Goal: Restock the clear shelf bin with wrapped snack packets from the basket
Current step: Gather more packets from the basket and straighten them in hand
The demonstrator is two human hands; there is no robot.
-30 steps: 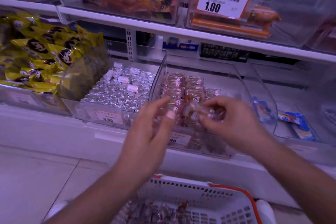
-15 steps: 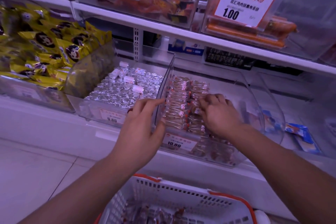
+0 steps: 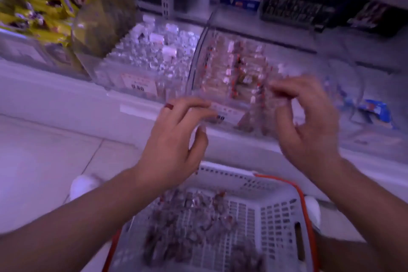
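Observation:
The clear shelf bin (image 3: 197,66) sits on the lower shelf with rows of wrapped snack packets (image 3: 236,68) inside. Below it, a white basket (image 3: 276,214) with an orange rim holds several more wrapped packets (image 3: 189,225). My left hand (image 3: 176,139) hovers in front of the bin's price label with its fingers loosely bent and nothing in it. My right hand (image 3: 309,126) hovers at the bin's front right corner, its fingers loosely curled, and I see no packet in it. The view is motion-blurred.
A bin of silver-wrapped sweets (image 3: 150,55) stands left of the clear bin, and yellow packets (image 3: 44,2) lie further left. Blue packets (image 3: 373,110) lie in a bin to the right. Dark boxes (image 3: 293,9) stand at the shelf's back. A white shoe (image 3: 84,183) rests on the tiled floor.
My right hand has come back out of the bin, leaving its packet there. My left hand has let go of the bin's front. The view has tilted down onto the basket.

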